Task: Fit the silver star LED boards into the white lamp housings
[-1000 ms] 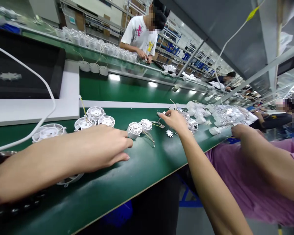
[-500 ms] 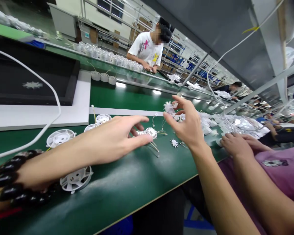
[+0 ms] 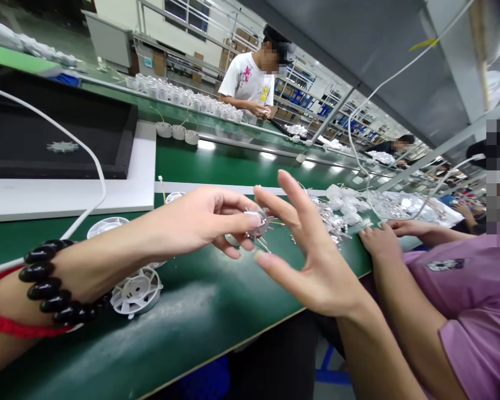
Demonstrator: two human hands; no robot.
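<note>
My left hand, with a black bead bracelet and a red band at the wrist, pinches a small white round part between thumb and fingers. Fingertips hide some of it, and thin pale wires show just below. Facing it from the right, my right hand has its fingers spread and nothing visible in them; its fingertips are close to the part. Below my left forearm lies a white spoked fan frame on the green table. Another white frame is partly hidden behind that forearm.
Beyond my right hand lie a heap of small white parts and clear plastic bags. A black tray with a white star-shaped piece sits left. A co-worker in purple is close right; another person works across the line.
My left hand has closed from an open reach and now holds the small round part. My right hand has come down and left, its fingers opened wider; the white star-shaped piece no longer shows there.
</note>
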